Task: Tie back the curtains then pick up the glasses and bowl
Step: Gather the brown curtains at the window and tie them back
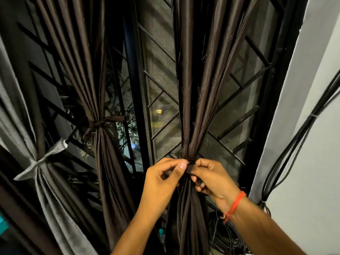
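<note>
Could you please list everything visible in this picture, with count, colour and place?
Gathered satin curtains: two, dark brown; middle one tied, right one being tied.
Grey fabric curtain: one, far left, tied.
Brown fabric tie-back: one, on the right curtain, between both hands.
Metal window grille: one, black, behind the curtains.
Painted wall: white, right.
Hanging cables: black, on the wall; a coil lies below.
Thread wristband: one, orange, right wrist.
Left hand: pinches the tie-back.
Right hand: pinches the tie-back.

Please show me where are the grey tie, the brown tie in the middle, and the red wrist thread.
grey tie [39,161]: head view, its knot.
middle brown tie [97,124]: head view, its knot.
red wrist thread [236,204]: head view, mid-strand.
</note>
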